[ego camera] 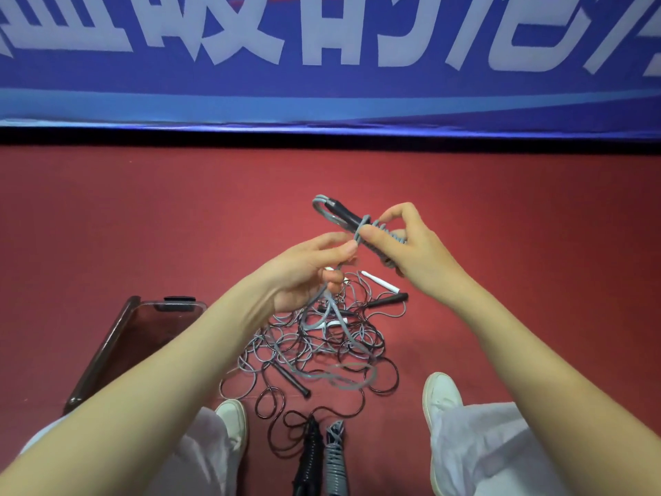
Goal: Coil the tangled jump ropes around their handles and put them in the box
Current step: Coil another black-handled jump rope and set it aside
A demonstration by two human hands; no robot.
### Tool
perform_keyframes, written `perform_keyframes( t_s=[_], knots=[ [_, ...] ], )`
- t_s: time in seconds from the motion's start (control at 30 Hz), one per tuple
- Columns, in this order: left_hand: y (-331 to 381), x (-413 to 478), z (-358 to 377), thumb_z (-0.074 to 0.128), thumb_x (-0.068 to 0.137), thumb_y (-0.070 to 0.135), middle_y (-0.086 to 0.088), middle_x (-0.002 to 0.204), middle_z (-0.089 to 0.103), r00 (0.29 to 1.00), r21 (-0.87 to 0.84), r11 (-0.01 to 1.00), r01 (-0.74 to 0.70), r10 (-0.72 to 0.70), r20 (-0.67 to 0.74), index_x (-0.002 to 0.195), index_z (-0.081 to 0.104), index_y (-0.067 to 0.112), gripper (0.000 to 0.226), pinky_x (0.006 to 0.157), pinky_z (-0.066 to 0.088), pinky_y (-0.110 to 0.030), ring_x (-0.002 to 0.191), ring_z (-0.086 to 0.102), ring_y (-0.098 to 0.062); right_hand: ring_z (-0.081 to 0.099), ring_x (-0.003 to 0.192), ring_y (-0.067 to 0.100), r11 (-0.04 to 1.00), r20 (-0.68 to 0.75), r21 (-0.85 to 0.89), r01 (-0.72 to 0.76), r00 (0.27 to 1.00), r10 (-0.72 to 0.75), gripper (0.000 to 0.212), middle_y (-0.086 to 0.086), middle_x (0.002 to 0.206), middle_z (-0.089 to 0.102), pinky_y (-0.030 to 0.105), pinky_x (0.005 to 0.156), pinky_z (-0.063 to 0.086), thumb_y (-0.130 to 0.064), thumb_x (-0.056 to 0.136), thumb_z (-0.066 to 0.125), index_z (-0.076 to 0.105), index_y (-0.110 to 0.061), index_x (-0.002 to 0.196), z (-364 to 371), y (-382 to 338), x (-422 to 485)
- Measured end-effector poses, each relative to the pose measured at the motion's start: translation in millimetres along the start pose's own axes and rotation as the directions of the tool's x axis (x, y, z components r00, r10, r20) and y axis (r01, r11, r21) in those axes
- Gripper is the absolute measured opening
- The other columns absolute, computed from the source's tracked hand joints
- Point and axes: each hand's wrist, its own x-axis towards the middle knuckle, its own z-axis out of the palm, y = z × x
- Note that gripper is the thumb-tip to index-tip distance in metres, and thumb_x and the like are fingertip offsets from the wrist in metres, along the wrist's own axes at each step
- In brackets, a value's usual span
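The right hand (411, 252) was raised over the red floor (143, 227), its fingers (397, 211) curled round a pair of dark handles (345, 213) that pointed far and left, with turns of grey rope (323, 306) already wound on them under the thumb. The left hand (307, 273), just beside it, pinched the free run of that rope between thumb and fingertips; the strand dropped from there into the tangle (322, 349) of grey and black ropes lying on the floor between the arms. A white handle (379, 281) and a black handle (388, 300) lay at the tangle's far right edge. The clear box (103, 349) stood on the floor to the left. Near, between two white shoes (441, 395), lay a wound black bundle (309, 456) and a wound grey bundle (334, 456) side by side.
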Motion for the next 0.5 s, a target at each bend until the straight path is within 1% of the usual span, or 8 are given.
perform_keyframes(
  t_s=[0.07, 0.17, 0.23, 0.3, 0.33, 0.4, 0.47, 0.5],
  knots=[
    [0.7, -1.4, -1.9, 0.064, 0.077, 0.014, 0.006, 0.066, 0.060, 0.996, 0.066, 0.993, -0.093, 0.092, 0.022, 0.109, 0.061, 0.017, 0.033, 0.044, 0.030, -0.014, 0.044, 0.032, -0.003, 0.042, 0.049, 0.013, 0.999, 0.026, 0.052, -0.014, 1.000, 0.013, 0.051, -0.008, 0.050, 0.051, 0.034, 0.056, 0.033, -0.076, 0.067, 0.056, 0.044, -0.032, 0.089, 0.3, 0.3, 0.1],
    [-3.2, -0.6, -3.1, 0.067, 0.072, 0.010, 0.008, 0.060, 0.058, 0.983, 0.133, 0.975, -0.180, 0.176, 0.042, 0.110, 0.061, 0.016, 0.039, 0.045, 0.027, -0.014, 0.046, 0.032, -0.004, 0.044, 0.052, 0.016, 0.999, 0.029, 0.029, -0.032, 0.999, 0.032, 0.057, -0.006, 0.054, 0.050, 0.035, 0.059, 0.035, -0.080, 0.065, 0.055, 0.044, -0.029, 0.088, 2.2, 3.0, -2.9],
    [-6.4, 0.9, -3.4, 0.070, 0.069, 0.010, 0.008, 0.064, 0.061, 0.971, 0.174, 0.956, -0.238, 0.234, 0.039, 0.103, 0.064, 0.017, 0.035, 0.045, 0.029, -0.014, 0.049, 0.036, -0.004, 0.047, 0.054, 0.014, 0.998, 0.031, 0.004, -0.058, 0.998, 0.058, 0.062, -0.005, 0.058, 0.056, 0.034, 0.062, 0.039, -0.080, 0.063, 0.055, 0.046, -0.024, 0.089, 4.0, 3.1, -4.3],
    [-8.1, 2.6, -4.0, 0.072, 0.069, 0.012, 0.006, 0.075, 0.064, 0.958, 0.235, 0.930, -0.283, 0.285, 0.029, 0.101, 0.066, 0.018, 0.033, 0.046, 0.030, -0.015, 0.053, 0.037, -0.006, 0.048, 0.056, 0.014, 0.997, 0.044, -0.027, -0.078, 0.996, 0.079, 0.066, -0.003, 0.062, 0.059, 0.033, 0.063, 0.039, -0.082, 0.062, 0.053, 0.048, -0.022, 0.090, 4.5, 1.6, -4.3],
    [-8.3, 2.6, -4.3, 0.072, 0.069, 0.013, 0.005, 0.082, 0.064, 0.953, 0.259, 0.919, -0.299, 0.302, 0.027, 0.102, 0.066, 0.017, 0.033, 0.047, 0.030, -0.015, 0.055, 0.036, -0.008, 0.048, 0.056, 0.014, 0.996, 0.050, -0.038, -0.079, 0.995, 0.081, 0.066, -0.002, 0.063, 0.059, 0.033, 0.062, 0.038, -0.082, 0.062, 0.050, 0.049, -0.022, 0.089, 4.4, 0.7, -4.1],
    [-8.1, 2.6, -4.3, 0.071, 0.072, 0.016, 0.005, 0.090, 0.064, 0.945, 0.266, 0.909, -0.322, 0.323, 0.039, 0.106, 0.064, 0.016, 0.035, 0.048, 0.029, -0.016, 0.057, 0.032, -0.010, 0.048, 0.055, 0.015, 0.997, 0.050, -0.032, -0.071, 0.996, 0.072, 0.059, -0.002, 0.062, 0.059, 0.033, 0.060, 0.038, -0.078, 0.063, 0.046, 0.049, -0.023, 0.086, 4.1, 0.1, -2.6],
    [-7.1, 1.2, -2.6, 0.069, 0.075, 0.016, 0.005, 0.087, 0.063, 0.941, 0.268, 0.903, -0.337, 0.335, 0.052, 0.108, 0.062, 0.014, 0.034, 0.049, 0.029, -0.017, 0.054, 0.032, -0.009, 0.047, 0.050, 0.013, 0.997, 0.051, 0.015, -0.071, 0.996, 0.070, 0.050, -0.001, 0.060, 0.057, 0.030, 0.057, 0.034, -0.072, 0.065, 0.044, 0.048, -0.025, 0.081, 5.1, -0.9, -2.2],
    [-5.7, 0.8, -1.7, 0.068, 0.075, 0.016, 0.005, 0.081, 0.064, 0.939, 0.282, 0.896, -0.342, 0.339, 0.061, 0.109, 0.061, 0.014, 0.035, 0.050, 0.030, -0.017, 0.052, 0.034, -0.008, 0.045, 0.046, 0.010, 0.996, 0.055, 0.056, -0.074, 0.996, 0.071, 0.047, -0.001, 0.059, 0.055, 0.028, 0.054, 0.032, -0.069, 0.067, 0.045, 0.047, -0.024, 0.080, 5.4, -1.4, -2.4]
  ],
)
